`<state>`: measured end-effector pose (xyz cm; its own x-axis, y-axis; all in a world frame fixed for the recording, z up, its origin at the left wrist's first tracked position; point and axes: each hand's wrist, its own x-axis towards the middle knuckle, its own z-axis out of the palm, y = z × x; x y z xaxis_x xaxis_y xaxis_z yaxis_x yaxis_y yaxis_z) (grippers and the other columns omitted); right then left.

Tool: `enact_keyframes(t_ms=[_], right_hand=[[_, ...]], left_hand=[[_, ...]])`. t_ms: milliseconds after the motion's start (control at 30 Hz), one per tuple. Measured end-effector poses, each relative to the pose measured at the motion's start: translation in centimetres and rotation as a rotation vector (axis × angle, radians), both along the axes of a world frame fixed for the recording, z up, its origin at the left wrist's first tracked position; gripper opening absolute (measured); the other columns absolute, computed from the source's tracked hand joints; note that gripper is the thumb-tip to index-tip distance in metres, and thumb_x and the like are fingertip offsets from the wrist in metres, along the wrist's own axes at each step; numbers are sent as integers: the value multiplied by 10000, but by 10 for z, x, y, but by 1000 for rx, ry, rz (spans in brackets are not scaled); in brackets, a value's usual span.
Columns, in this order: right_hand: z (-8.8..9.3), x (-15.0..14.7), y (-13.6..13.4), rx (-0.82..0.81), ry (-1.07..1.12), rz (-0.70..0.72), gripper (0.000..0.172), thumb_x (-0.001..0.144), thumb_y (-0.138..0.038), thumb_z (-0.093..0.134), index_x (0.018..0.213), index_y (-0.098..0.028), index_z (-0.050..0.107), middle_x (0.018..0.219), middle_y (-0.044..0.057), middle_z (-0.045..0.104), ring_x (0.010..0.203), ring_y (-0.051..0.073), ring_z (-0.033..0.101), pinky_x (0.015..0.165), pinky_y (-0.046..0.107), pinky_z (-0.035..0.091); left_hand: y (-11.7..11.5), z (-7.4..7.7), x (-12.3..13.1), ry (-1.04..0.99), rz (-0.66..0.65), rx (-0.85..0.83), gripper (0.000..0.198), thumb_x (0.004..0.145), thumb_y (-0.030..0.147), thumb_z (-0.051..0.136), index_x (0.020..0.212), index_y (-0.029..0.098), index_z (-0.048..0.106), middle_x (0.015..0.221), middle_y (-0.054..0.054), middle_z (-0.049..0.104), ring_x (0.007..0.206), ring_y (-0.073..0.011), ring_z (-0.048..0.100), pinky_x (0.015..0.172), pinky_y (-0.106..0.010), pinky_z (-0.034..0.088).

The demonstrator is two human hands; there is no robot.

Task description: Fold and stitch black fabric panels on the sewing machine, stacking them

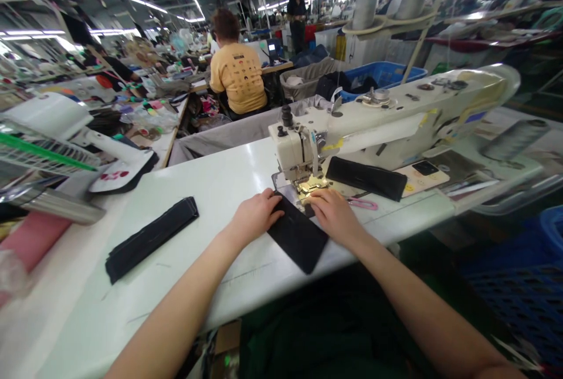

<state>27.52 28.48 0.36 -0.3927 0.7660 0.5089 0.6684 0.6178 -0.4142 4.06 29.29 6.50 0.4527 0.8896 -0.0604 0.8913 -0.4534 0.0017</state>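
Observation:
A black fabric piece (299, 238) lies at a slant on the table, its far end beside the presser foot of a sewing machine (292, 153). My left hand (257, 213) grips the fabric's left edge, with thumb and bent fingers together. On the other side, my right hand (335, 215) has its fingers curled at the fabric's right edge, close against the brass-coloured foot plate (313, 185). What lies under the right fingertips is partly hidden. A stack of folded black pieces (152, 239) rests to the left, and another black stack (367, 177) lies under the machine arm.
Pink-handled thread snips (363, 203) lie right of my right hand. A phone (424, 173) and a grey thread cone (514, 139) are farther right. A white fan (48, 118) stands left. Beyond the table sits a person in a yellow shirt (240, 77). A blue basket (519, 291) is below right.

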Motion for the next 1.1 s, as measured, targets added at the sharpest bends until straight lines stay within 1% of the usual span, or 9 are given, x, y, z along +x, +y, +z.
enact_keyframes(t_ms=[100,233,400,500,600,700,800,967,1100], right_hand=[[1,6,-3,17,188,-24,242,1004,-165,455,1096,-188,678,1104,107,668,1066,250,606,973,449,493],[8,14,-10,-24,408,-66,243,1002,-174,447,1090,-208,671,1094,89,679,1075,226,630,977,422,520],[26,2,-32,-8,214,120,300,1007,-179,455,1231,-206,652,1230,95,679,1183,226,612,1061,435,498],[28,-23,-48,-30,36,295,370,1028,-197,427,1361,-164,585,1391,114,607,1329,231,528,1150,447,435],[20,-47,-58,-35,-62,311,407,1033,-209,419,1391,-65,548,1429,167,568,1365,257,493,1177,450,410],[10,-60,-62,-61,-88,283,409,1028,-209,434,1384,-41,547,1430,186,561,1369,264,487,1185,448,404],[3,-59,-61,-75,-102,245,402,1021,-216,466,1384,-69,555,1436,179,559,1383,273,475,1172,468,417],[-3,-25,-44,-92,-118,88,364,1014,-220,492,1327,-84,618,1402,173,590,1320,300,536,1123,502,462],[-1,6,-28,-110,-135,137,351,1001,-194,506,1327,-164,635,1392,129,607,1290,279,556,1108,532,464]], left_hand=[[-15,3,1,155,178,-5,345,991,447,514,1050,137,654,1012,-144,673,891,-293,704,709,-364,560],[-35,11,-2,230,259,-61,353,987,469,524,986,140,653,910,-141,703,880,-315,714,700,-372,548],[-51,21,2,266,317,-62,321,972,441,546,924,144,659,855,-137,687,835,-306,700,675,-371,547],[-58,16,7,198,235,55,154,944,238,537,993,144,649,972,-149,665,926,-302,667,695,-371,564],[-66,-7,5,20,103,125,356,888,53,454,1203,114,608,1246,-179,625,1124,-290,623,885,-401,576],[-73,-37,-6,-156,-8,154,489,948,96,409,1433,81,463,1516,-194,466,1412,-306,442,1121,-452,462],[-76,-57,-18,-216,-26,141,513,1032,251,362,1527,116,363,1593,-171,381,1492,-307,331,1179,-519,386],[-73,-55,-33,-199,-45,80,531,1055,315,323,1550,122,346,1613,-159,342,1507,-284,303,1200,-536,343],[-71,-41,-32,-201,-53,53,521,1032,288,386,1535,153,384,1599,-141,377,1502,-275,314,1208,-528,335]])
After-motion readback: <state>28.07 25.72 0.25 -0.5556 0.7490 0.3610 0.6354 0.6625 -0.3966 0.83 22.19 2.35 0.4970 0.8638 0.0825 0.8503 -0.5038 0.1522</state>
